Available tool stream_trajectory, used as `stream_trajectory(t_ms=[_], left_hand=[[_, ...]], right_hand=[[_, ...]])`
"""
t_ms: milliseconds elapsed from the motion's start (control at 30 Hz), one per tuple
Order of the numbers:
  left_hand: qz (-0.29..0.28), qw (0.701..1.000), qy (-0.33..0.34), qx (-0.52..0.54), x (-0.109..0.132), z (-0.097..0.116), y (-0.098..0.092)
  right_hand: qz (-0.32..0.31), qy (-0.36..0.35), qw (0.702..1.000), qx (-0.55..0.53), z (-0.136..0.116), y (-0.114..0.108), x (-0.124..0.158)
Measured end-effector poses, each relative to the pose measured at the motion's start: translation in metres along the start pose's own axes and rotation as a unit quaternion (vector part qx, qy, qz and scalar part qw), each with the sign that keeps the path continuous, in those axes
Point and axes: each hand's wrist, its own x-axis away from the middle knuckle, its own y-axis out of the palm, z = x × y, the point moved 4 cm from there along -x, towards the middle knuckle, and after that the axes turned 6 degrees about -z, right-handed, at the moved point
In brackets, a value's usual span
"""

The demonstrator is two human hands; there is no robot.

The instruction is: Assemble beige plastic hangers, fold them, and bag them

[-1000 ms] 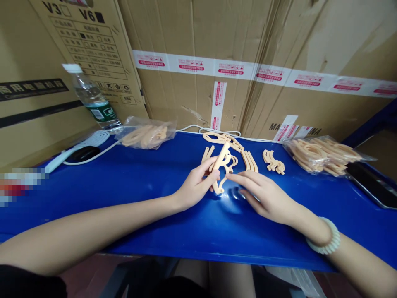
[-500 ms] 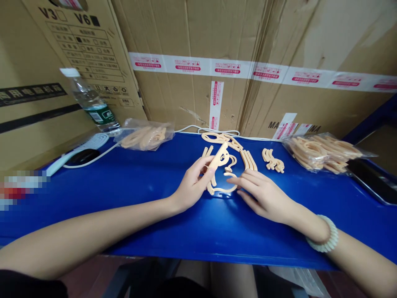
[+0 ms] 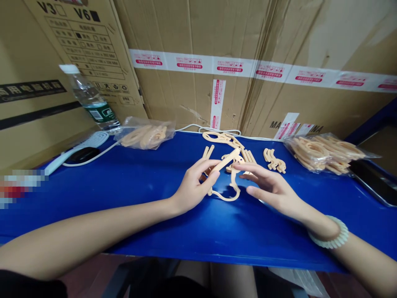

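My left hand [image 3: 197, 182] is closed on a beige folding hanger [image 3: 228, 160], pinching its straight bar between thumb and fingers. A curved part of the hanger hangs in a loop below, just above the blue table. My right hand [image 3: 269, 186] is beside it, fingers stretched and thumb apart, with the fingertips at the hanger's right side; whether they touch it I cannot tell. Behind the hands lie loose straight beige pieces [image 3: 248, 155], two more straight pieces [image 3: 208, 151] and an oval beige hanger part [image 3: 213, 136]. Short curved pieces [image 3: 274, 160] form a small group to the right.
Clear bags of beige parts lie at the left [image 3: 145, 134] and right [image 3: 325, 151] of the blue table [image 3: 186, 238]. A water bottle [image 3: 94, 105], white cable [image 3: 192, 127], pale perforated handled object [image 3: 93, 141] and black phone-like device [image 3: 376, 182] surround them. Cardboard boxes [image 3: 186, 95] stand behind.
The held hanger has turned, its bar now tilting further to the right and its curved part swung round. My right hand has opened its fingers and shifted slightly right.
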Motion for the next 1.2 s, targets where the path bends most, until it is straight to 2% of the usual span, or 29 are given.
stream_trajectory(t_ms=[200,400,600,700,800,1033,1200], left_hand=[[0.027,0.999,0.012,-0.045,-0.001,0.001,-0.002],[0.041,0.990,0.054,-0.121,0.001,0.008,-0.003],[-0.005,0.963,0.151,-0.224,0.006,0.011,0.002],[-0.016,0.927,0.198,-0.317,0.009,0.014,0.005],[-0.019,0.886,0.240,-0.396,0.010,0.016,0.007],[-0.037,0.831,0.264,-0.488,0.010,0.017,0.011],[-0.056,0.811,0.261,-0.520,0.009,0.019,0.011]], right_hand=[[0.079,0.035,0.995,-0.046,0.010,-0.006,0.000],[0.132,0.056,0.990,0.005,0.013,-0.008,-0.001],[0.041,0.085,0.993,0.070,0.012,-0.002,-0.001],[-0.015,0.097,0.994,0.056,0.011,0.006,0.000],[-0.043,0.121,0.992,-0.012,0.013,0.011,0.000],[-0.088,0.168,0.970,-0.154,0.020,0.020,-0.001],[-0.073,0.188,0.959,-0.201,0.021,0.022,-0.001]])
